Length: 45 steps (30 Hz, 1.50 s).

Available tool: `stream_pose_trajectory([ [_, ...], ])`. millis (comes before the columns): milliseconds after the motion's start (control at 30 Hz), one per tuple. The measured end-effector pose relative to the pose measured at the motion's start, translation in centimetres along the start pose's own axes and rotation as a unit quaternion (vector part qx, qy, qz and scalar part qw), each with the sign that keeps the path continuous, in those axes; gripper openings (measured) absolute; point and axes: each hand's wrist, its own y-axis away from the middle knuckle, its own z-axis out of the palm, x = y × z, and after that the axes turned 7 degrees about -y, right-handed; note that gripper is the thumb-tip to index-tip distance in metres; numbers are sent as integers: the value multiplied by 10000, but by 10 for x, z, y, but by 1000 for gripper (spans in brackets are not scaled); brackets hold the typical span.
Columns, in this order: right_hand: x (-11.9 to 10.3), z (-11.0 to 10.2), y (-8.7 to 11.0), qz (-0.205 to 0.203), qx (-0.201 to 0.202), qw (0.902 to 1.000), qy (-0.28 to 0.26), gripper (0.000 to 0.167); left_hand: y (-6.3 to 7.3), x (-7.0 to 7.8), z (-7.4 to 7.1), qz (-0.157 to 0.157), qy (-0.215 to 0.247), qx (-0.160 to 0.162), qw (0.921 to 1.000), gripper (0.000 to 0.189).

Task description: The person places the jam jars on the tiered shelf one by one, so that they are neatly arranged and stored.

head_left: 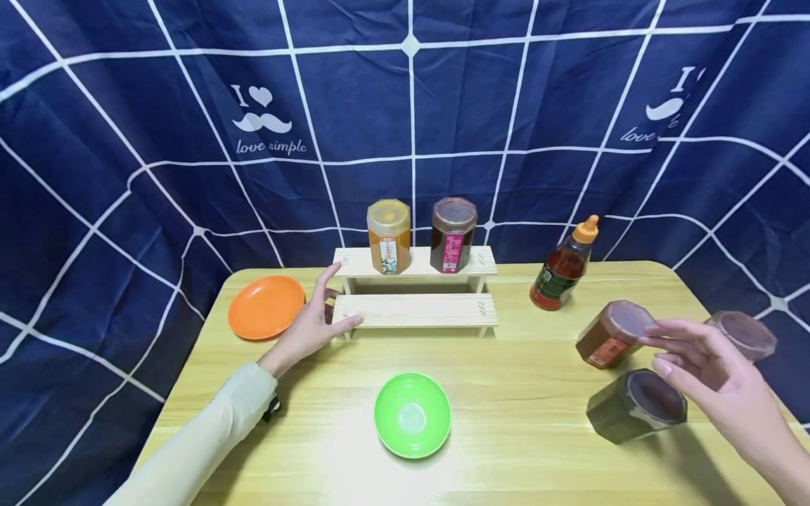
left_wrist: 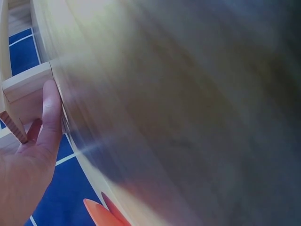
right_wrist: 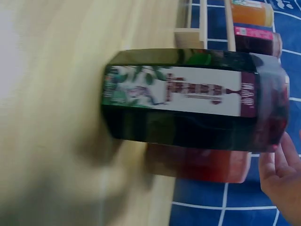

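At the far left, a round, smooth orange plate (head_left: 266,307) lay on the wood-grained counter (head_left: 506,393), before a creased navy cloth (head_left: 354,91) printed with white lines. Just beside the plate, the left hand (head_left: 310,323) held the left end of a pale wooden rack (head_left: 414,311), its grip closed round the lower plank, thumb against the front edge. The rack had 2 flat tiers; the upper bore a faceted, clear-walled amber jar (head_left: 389,242) and, to its right, a dark pink-labelled jar (head_left: 451,246). In front of the rack sat a round, glossy green bowl (head_left: 413,393). Farther right stood a rounded, see-through sauce bottle (head_left: 558,277) with a pointed orange cap. Next came an angular reddish jar (head_left: 601,344) and, nearer the front, a faceted blackish jar (head_left: 623,407), its white label visible from the right wrist. The right hand (head_left: 721,372) hung beside these 2 jars, fingers loosely bent, its grip round nothing; whether its fingertips touched the reddish jar's lid I could not tell. Behind that hand, a mauve-topped jar (head_left: 743,334) showed partly hidden.
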Motion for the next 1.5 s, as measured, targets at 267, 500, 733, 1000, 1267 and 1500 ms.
stream_pose_trajectory([
  [267,8,-3,23,364,-595,9908,1163,74,1,-2,1,28,83,-11,10000,113],
  [500,17,-4,39,439,-675,9737,2130,100,0,-1,0,79,35,-8,10000,114],
  [733,31,-6,50,607,-636,9682,2342,110,0,-2,1,36,11,28,10000,114],
  [1000,34,-2,49,526,-529,9720,2228,106,0,-3,0,76,-29,35,10000,113],
  [1267,35,4,45,710,-162,9652,2513,99,0,-2,1,81,24,-3,10000,113],
  [1500,30,16,34,897,-2,9442,3171,95,-1,-2,1,26,25,-61,10000,113],
])
